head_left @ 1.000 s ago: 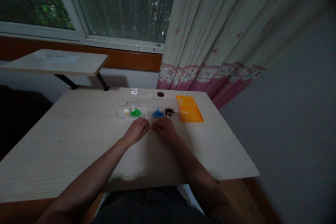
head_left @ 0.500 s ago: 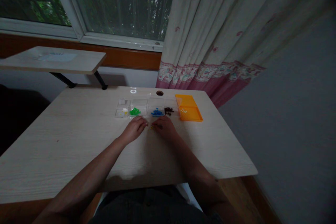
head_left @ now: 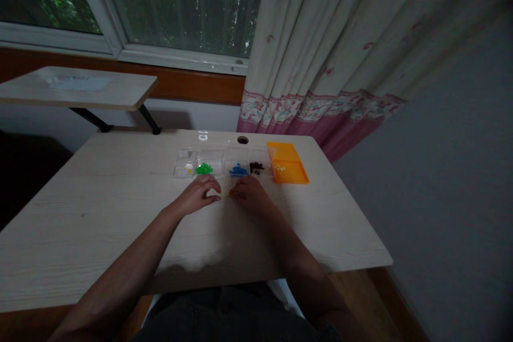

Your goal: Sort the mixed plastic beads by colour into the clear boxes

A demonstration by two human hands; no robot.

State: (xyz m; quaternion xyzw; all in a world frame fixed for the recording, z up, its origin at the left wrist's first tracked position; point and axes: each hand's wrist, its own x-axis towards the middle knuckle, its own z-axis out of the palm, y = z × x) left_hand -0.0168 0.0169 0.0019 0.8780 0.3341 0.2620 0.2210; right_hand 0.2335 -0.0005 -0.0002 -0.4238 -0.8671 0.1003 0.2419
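My left hand (head_left: 198, 195) and my right hand (head_left: 249, 194) rest close together on the pale wooden table (head_left: 100, 214), fingers curled and pinched toward each other. Between the fingertips lies a tiny yellowish piece (head_left: 228, 195), too small to name. Just beyond the hands stands a row of clear compartments (head_left: 214, 156) holding green beads (head_left: 204, 169), blue beads (head_left: 239, 170), dark brown beads (head_left: 256, 168) and a few pale yellow ones (head_left: 185, 172). An orange tray (head_left: 292, 173) with small light beads lies to the right of the row.
A round cable hole (head_left: 242, 140) is in the table's far edge. A second small tabletop (head_left: 76, 88) on black legs stands at the back left under the window. A flowered curtain (head_left: 320, 53) hangs at the back right, next to a grey wall.
The hands have drawn slightly apart, the left one shifting a little to the left. The camera has tipped and moved a little, so the scene sits slightly lower-left.
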